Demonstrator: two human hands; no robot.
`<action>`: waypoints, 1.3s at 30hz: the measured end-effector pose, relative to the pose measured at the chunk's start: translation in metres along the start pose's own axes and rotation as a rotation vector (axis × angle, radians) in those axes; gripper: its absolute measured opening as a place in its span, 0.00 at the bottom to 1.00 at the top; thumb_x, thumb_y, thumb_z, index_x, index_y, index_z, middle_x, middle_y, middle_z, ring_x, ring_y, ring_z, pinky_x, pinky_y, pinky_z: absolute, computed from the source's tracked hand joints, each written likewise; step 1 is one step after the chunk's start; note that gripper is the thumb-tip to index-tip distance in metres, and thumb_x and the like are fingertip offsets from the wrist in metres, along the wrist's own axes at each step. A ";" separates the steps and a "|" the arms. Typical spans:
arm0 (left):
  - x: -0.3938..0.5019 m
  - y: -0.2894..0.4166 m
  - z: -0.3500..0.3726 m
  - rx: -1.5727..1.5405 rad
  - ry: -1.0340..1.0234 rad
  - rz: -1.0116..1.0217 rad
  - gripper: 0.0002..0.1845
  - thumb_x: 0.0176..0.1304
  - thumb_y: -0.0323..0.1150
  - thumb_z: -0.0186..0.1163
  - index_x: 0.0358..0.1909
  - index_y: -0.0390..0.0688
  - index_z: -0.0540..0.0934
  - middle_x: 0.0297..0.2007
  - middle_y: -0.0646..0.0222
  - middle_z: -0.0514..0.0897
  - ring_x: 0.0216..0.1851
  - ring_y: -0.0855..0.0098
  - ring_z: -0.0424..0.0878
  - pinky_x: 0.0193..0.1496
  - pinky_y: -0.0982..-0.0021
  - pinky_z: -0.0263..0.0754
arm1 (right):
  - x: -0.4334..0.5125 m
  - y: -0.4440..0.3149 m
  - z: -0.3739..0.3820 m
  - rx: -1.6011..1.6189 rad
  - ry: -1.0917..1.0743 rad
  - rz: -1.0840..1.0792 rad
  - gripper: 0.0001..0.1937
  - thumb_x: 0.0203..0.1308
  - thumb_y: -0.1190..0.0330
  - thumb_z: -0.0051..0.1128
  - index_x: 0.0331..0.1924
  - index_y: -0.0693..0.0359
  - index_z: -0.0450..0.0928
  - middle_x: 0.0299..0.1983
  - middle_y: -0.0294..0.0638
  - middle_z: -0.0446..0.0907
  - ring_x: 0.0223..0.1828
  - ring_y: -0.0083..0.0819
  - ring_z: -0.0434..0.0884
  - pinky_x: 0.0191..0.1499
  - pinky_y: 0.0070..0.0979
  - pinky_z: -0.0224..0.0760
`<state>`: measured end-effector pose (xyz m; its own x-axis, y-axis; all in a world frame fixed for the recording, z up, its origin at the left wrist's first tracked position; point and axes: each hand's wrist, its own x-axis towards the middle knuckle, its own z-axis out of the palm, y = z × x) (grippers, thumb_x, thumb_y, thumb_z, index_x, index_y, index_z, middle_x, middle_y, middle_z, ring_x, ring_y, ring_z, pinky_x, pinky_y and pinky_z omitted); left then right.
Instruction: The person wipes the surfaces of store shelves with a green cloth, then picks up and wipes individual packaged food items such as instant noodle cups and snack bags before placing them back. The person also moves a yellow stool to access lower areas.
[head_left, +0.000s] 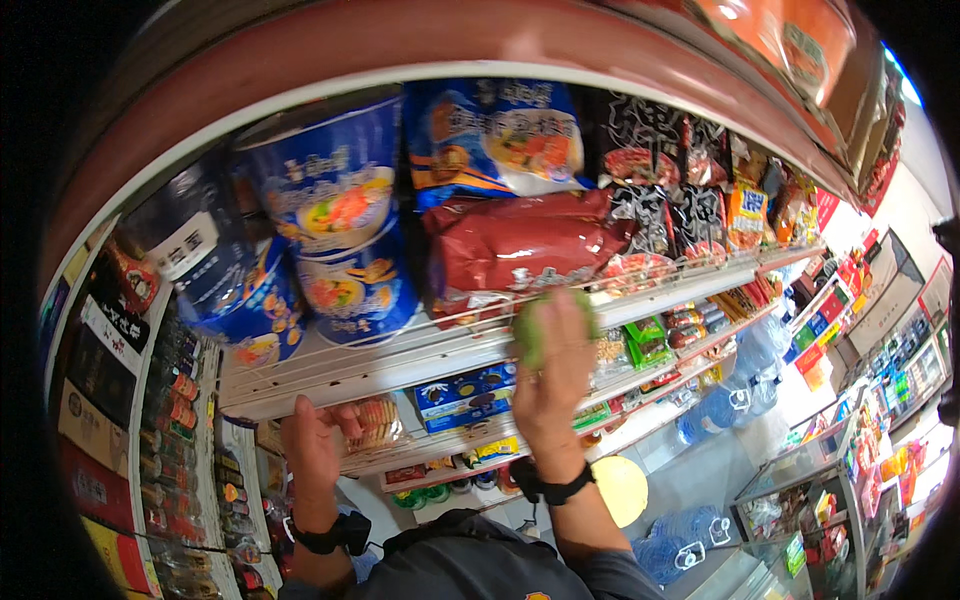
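Note:
My right hand (555, 382) holds a green cloth (531, 330), blurred, against the front edge and wire rail of a white metal shelf. Behind it lie dark red plastic packets (517, 240). To the left, my left hand (315, 442) is raised just below the shelf's left end, fingers apart, with nothing seen in it. Blue instant noodle tubs (356, 292) stand stacked on the shelf, beside a blue noodle bag (499, 139) and black packets (641, 142). Both wrists wear black bands.
Lower shelves hold a clear pack of round biscuits (375, 421), a blue box (465, 397) and green packets (649, 341). Bottles (176, 442) line shelves at left. Large blue water bottles (679, 536) and a yellow round object (621, 491) are at lower right, near a glass counter (795, 487).

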<state>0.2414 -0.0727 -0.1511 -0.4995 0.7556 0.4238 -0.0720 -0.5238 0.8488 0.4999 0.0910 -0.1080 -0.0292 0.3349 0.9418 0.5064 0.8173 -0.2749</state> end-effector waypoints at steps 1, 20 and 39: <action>0.000 0.002 -0.003 -0.035 0.021 -0.026 0.31 0.87 0.51 0.48 0.24 0.45 0.75 0.36 0.54 0.90 0.29 0.62 0.84 0.32 0.60 0.78 | 0.003 0.007 -0.005 -0.012 0.048 0.075 0.27 0.71 0.74 0.58 0.74 0.63 0.75 0.77 0.58 0.72 0.78 0.60 0.70 0.81 0.56 0.55; 0.001 0.021 -0.010 0.082 -0.102 -0.150 0.33 0.85 0.54 0.53 0.30 0.35 0.87 0.28 0.59 0.88 0.26 0.69 0.83 0.34 0.66 0.76 | -0.015 -0.035 0.010 0.071 0.305 0.245 0.20 0.75 0.80 0.55 0.68 0.71 0.78 0.71 0.57 0.76 0.73 0.54 0.75 0.77 0.44 0.64; 0.003 0.030 0.000 0.130 -0.095 -0.192 0.32 0.85 0.53 0.51 0.30 0.36 0.85 0.23 0.64 0.86 0.26 0.74 0.82 0.35 0.72 0.75 | -0.015 -0.096 0.041 0.019 -0.272 -0.346 0.28 0.61 0.76 0.62 0.68 0.61 0.81 0.66 0.50 0.83 0.71 0.49 0.80 0.80 0.56 0.60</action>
<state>0.2373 -0.0859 -0.1247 -0.4039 0.8730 0.2733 -0.0431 -0.3166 0.9476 0.4163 0.0262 -0.1037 -0.4213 0.1486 0.8947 0.4107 0.9108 0.0422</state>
